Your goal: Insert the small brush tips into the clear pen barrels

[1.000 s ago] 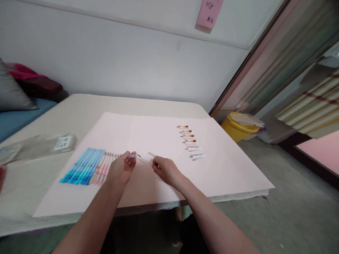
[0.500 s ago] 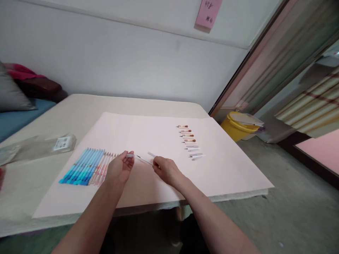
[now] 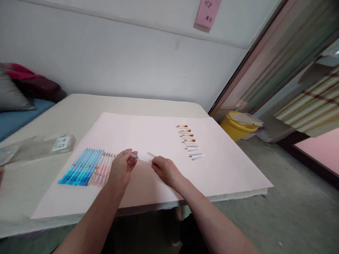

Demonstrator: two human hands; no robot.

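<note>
My left hand [image 3: 124, 163] pinches a clear pen barrel [image 3: 134, 156] between thumb and fingers. My right hand [image 3: 164, 168] is closed on a thin white pen refill [image 3: 143, 161], whose front end now sits inside the barrel. A second slim, pale piece [image 3: 151, 154] sticks out just beyond the right fingers; whether that hand holds it I cannot tell. Close by my left wrist lies a row of blue pens [image 3: 83, 165], with pink-and-white pens [image 3: 102, 167] alongside, partly covered by the left hand.
Sets of pen parts [image 3: 188, 135], some with brown figures, lie in short rows on the right of the pink sheet [image 3: 225, 169]. Clear plastic packaging [image 3: 47, 146] rests at the table's left. A yellow bucket [image 3: 234, 127] stands on the floor beyond the right edge.
The refill's dark tip, visible between my hands before, has gone into the barrel. The left hand has turned slightly, tilting the barrel toward the right hand.
</note>
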